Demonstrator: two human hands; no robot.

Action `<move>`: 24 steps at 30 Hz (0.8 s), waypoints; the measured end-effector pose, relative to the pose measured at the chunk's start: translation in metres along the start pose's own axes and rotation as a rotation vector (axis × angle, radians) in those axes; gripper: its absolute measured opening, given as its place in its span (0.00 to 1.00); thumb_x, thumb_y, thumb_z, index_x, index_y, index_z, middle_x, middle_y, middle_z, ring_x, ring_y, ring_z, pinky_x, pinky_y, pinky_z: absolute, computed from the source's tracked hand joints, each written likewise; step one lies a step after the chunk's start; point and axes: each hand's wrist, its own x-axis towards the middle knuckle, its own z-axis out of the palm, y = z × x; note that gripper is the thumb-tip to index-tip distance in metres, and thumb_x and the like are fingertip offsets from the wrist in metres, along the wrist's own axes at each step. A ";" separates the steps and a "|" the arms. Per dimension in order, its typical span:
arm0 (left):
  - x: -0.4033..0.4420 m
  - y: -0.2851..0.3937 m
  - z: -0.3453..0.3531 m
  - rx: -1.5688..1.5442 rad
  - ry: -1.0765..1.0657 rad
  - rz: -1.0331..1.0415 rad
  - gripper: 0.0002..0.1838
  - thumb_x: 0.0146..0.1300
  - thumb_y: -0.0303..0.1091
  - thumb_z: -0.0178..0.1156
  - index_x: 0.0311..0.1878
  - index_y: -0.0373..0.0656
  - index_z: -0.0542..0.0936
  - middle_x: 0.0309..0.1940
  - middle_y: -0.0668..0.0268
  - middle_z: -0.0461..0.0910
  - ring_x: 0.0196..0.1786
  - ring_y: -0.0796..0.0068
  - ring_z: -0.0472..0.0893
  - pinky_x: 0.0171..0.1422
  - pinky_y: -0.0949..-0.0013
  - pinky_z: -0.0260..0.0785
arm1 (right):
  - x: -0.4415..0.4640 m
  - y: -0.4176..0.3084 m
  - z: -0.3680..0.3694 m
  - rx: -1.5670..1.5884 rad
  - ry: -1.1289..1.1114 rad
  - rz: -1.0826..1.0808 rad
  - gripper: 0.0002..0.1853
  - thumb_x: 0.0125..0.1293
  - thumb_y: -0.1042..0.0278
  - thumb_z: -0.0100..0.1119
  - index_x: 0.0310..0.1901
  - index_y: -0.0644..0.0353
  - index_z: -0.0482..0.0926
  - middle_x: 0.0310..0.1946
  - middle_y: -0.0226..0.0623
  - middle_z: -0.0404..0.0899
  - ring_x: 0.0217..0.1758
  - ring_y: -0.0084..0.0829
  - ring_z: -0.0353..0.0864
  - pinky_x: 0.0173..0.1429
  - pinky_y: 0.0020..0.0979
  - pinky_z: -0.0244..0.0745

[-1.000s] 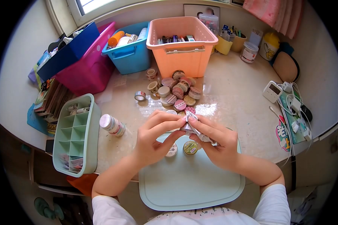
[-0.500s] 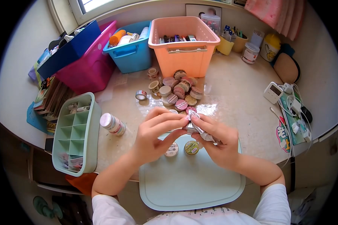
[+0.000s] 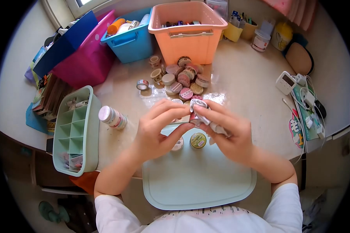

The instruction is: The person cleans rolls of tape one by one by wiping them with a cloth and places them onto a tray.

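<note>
The left hand (image 3: 153, 128) is bent into a loose ring, with its thumb and fingertips closed on a small roll (image 3: 193, 119). The right hand (image 3: 235, 134) is half curled and grips a crumpled white wipe (image 3: 218, 129), which it presses to the same roll. The roll looks short and round, with a reddish side; the fingers and the wipe hide much of it, so its pattern cannot be told. It lies between the fingertips of both hands, held above the far edge of a pale green lid (image 3: 198, 186). On this lid, just below the hands, there is a round yellow-green roll (image 3: 198, 140), and beside it a whitish roll (image 3: 178, 145), partly covered by the left hand.
</note>
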 end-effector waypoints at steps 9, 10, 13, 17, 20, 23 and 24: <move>0.001 0.015 0.003 0.117 0.050 -0.006 0.29 0.47 0.27 0.81 0.55 0.40 0.83 0.48 0.59 0.82 0.49 0.62 0.84 0.54 0.64 0.79 | 0.011 -0.014 -0.014 0.437 -0.092 0.513 0.15 0.66 0.68 0.74 0.53 0.60 0.86 0.37 0.29 0.86 0.31 0.13 0.78 0.29 0.19 0.73; 0.005 0.019 0.002 0.066 0.059 -0.056 0.24 0.47 0.26 0.79 0.49 0.40 0.84 0.46 0.60 0.83 0.48 0.64 0.84 0.52 0.65 0.78 | 0.010 -0.008 -0.012 0.395 -0.041 0.444 0.12 0.66 0.67 0.74 0.48 0.61 0.87 0.36 0.28 0.85 0.30 0.13 0.78 0.29 0.20 0.73; 0.012 0.025 -0.006 -0.081 -0.144 -0.199 0.23 0.46 0.28 0.79 0.47 0.42 0.84 0.43 0.63 0.84 0.47 0.64 0.84 0.53 0.64 0.76 | 0.019 0.004 -0.028 0.468 -0.015 0.498 0.11 0.67 0.65 0.73 0.44 0.61 0.86 0.33 0.26 0.84 0.29 0.12 0.76 0.28 0.19 0.71; 0.008 0.013 0.001 -0.101 -0.369 -0.194 0.21 0.46 0.31 0.77 0.45 0.42 0.84 0.42 0.64 0.86 0.49 0.65 0.82 0.55 0.63 0.72 | 0.028 0.027 -0.046 0.178 0.017 0.500 0.13 0.71 0.58 0.69 0.40 0.61 0.85 0.28 0.24 0.81 0.29 0.12 0.75 0.29 0.21 0.67; 0.006 0.013 0.002 -0.126 -0.419 -0.282 0.21 0.47 0.31 0.76 0.47 0.42 0.83 0.42 0.64 0.86 0.50 0.64 0.82 0.59 0.61 0.71 | 0.030 0.039 -0.048 0.170 0.028 0.516 0.13 0.70 0.57 0.70 0.39 0.61 0.85 0.27 0.24 0.80 0.30 0.14 0.75 0.32 0.21 0.69; 0.005 0.015 0.004 -0.171 -0.431 -0.326 0.27 0.48 0.32 0.77 0.53 0.43 0.81 0.45 0.64 0.85 0.51 0.64 0.82 0.60 0.60 0.71 | 0.028 0.046 -0.048 0.141 0.016 0.488 0.13 0.69 0.58 0.69 0.39 0.61 0.85 0.27 0.26 0.81 0.31 0.15 0.77 0.33 0.24 0.72; 0.004 0.016 0.005 -0.178 -0.410 -0.324 0.31 0.47 0.33 0.78 0.57 0.43 0.79 0.46 0.64 0.85 0.51 0.64 0.82 0.60 0.59 0.72 | 0.027 0.045 -0.049 0.139 0.018 0.487 0.13 0.69 0.58 0.69 0.39 0.61 0.85 0.27 0.26 0.81 0.31 0.15 0.77 0.33 0.24 0.72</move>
